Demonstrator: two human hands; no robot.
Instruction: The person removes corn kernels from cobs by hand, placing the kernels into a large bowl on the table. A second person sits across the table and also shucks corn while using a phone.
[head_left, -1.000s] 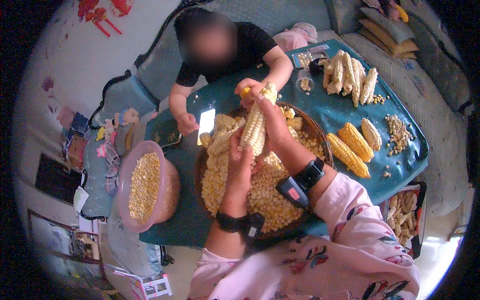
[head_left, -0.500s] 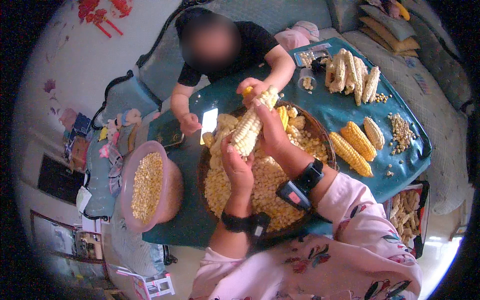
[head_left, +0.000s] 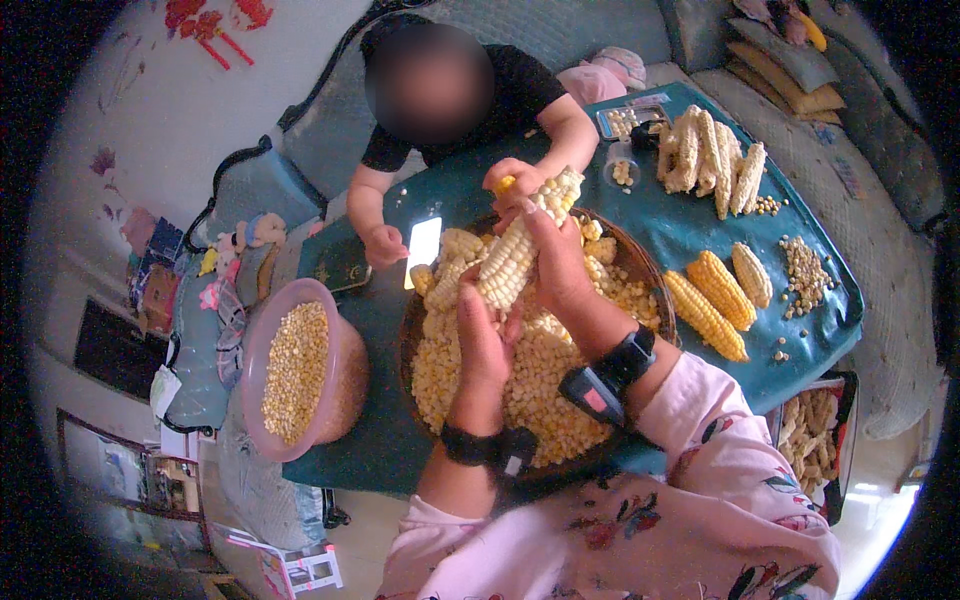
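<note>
A pale corn cob (head_left: 510, 262) sits slantwise at the centre of the frame, its tip toward the upper right, with both of the person's hands closed on it: the left hand (head_left: 484, 338) grips the lower end, and the right hand (head_left: 562, 262) is wrapped round the upper part, its thumb along the side. Underneath is a round brown basket (head_left: 657, 268) of loose kernels (head_left: 555, 400), with more pale cobs (head_left: 455, 262) at its upper left; the forearms hide part of it. A co-worker's hand (head_left: 515, 176), with something small and yellow at it, is right by the cob's tip and crowds that end; whether they touch, I cannot tell. The co-worker's other hand (head_left: 384, 246) rests at upper left of centre, near a bright phone-like slab (head_left: 424, 250) just beside the basket. On the left, a pink basin (head_left: 347, 390) full of kernels stands at the edge of the teal-covered worktop (head_left: 385, 425). Right of the basket lie two yellow cobs (head_left: 712, 298) and a shorter pale one (head_left: 751, 275), with scattered kernels (head_left: 803, 275) beyond. Farther toward the upper right are a heap of stripped cobs (head_left: 695, 155) and a clear cup (head_left: 621, 168). A box (head_left: 848, 440) of cob pieces is at lower right, below the worktop.
</note>
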